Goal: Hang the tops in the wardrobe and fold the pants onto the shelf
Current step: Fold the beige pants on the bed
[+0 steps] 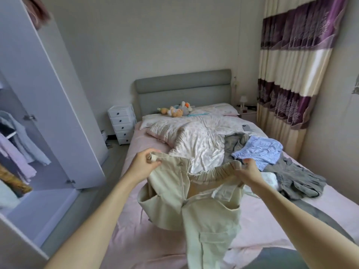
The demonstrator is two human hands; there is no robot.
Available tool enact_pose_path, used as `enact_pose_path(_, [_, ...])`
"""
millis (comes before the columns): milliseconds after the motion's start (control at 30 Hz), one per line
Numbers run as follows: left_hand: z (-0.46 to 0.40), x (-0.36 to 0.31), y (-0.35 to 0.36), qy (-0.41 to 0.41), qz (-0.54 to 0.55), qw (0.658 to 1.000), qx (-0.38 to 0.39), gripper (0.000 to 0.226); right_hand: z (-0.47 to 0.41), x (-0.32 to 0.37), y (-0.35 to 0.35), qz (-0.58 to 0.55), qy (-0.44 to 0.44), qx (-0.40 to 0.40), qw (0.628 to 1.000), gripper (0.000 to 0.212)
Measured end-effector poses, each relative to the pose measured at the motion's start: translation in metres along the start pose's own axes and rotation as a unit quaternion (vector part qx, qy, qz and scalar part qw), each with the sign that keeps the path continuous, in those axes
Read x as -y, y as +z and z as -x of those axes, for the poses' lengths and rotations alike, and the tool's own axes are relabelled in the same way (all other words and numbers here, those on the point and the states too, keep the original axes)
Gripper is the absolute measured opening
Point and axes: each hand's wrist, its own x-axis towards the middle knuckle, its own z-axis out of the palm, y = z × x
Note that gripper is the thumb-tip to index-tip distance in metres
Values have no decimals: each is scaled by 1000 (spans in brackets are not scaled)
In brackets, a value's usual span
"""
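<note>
A: Status of task?

B: Partly done, by estimate. Several tops [17, 144] already hung in the open wardrobe [58, 105] at 9 o'clock. Cream pants [194, 200] lifted above the bed [136, 230], not yet folded. Still heaped on the bed at 2 o'clock: striped blue garment [258, 150] lying on grey clothing [299, 177]. Shelf for pants not identifiable.

A: Pose of hands?

B: Both arms extended forward over the bed. Left hand [142, 166] pinching the buttoned end of the waistband at 10 o'clock of the pants. Right hand [250, 171] gripping the elastic section of the waistband at 2 o'clock. Waistband stretched between the hands, sagging slightly; legs hanging down toward 6 o'clock, lower ends out of view.
</note>
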Motion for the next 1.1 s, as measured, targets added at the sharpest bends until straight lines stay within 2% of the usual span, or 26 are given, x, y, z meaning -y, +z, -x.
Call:
enact_pose_path(100, [0,-4,3,13,-35,998,-43,21,-9,-2,-9,219,-10,83,972,17])
enact_pose_path(167, [2,-7,2,26,-54,996,-61,17,-13,-6,-13,280,10,101,955,22])
enact_pose_path(233, [3,-9,1,32,-67,996,-58,14,-15,-10,-15,278,28,110,954,22])
enact_pose_path(300, [4,-9,-2,13,-112,993,-36,21,-16,-8,-17,199,66,114,971,19])
enact_pose_path(367, [6,-6,-6,-17,-141,990,10,32,-17,2,-16,35,133,129,982,21])
enact_pose_path(433, [8,-4,-9,-47,-167,983,59,50,-17,16,-11,-129,180,148,964,26])
enact_pose_path(533, [9,-4,-14,-67,-172,974,132,70,-17,29,-8,-294,189,161,923,30])
enact_pose_path(600, [9,-5,-19,-78,-175,962,195,78,-21,31,-11,-364,183,165,898,27])
enact_pose_path(667, [9,-6,-17,-67,-205,954,210,75,-26,29,-13,-374,162,191,893,26])
enact_pose_path(733, [7,-8,-9,-50,-204,968,138,62,-26,29,-7,-294,98,223,924,25])
enact_pose_path(800, [4,-12,2,-50,-168,984,15,35,-21,29,1,-94,-16,202,975,11])
enact_pose_path(833, [2,-13,6,-57,-159,985,-39,36,-19,31,3,26,-70,165,983,2])
enact_pose_path(900, [-1,-13,12,-67,-164,980,-94,47,-18,33,2,208,-125,84,966,24])
enact_pose_path(933, [-2,-13,11,-65,-163,978,-111,45,-15,37,-1,256,-127,56,957,27])
enact_pose_path(1033, [-11,-25,2,-45,-105,976,-184,35,-16,53,-7,295,-143,-50,943,28])
enact_pose_path(1100, [-26,-48,-8,-25,-71,969,-235,28,-18,85,-6,245,-183,-113,946,28])
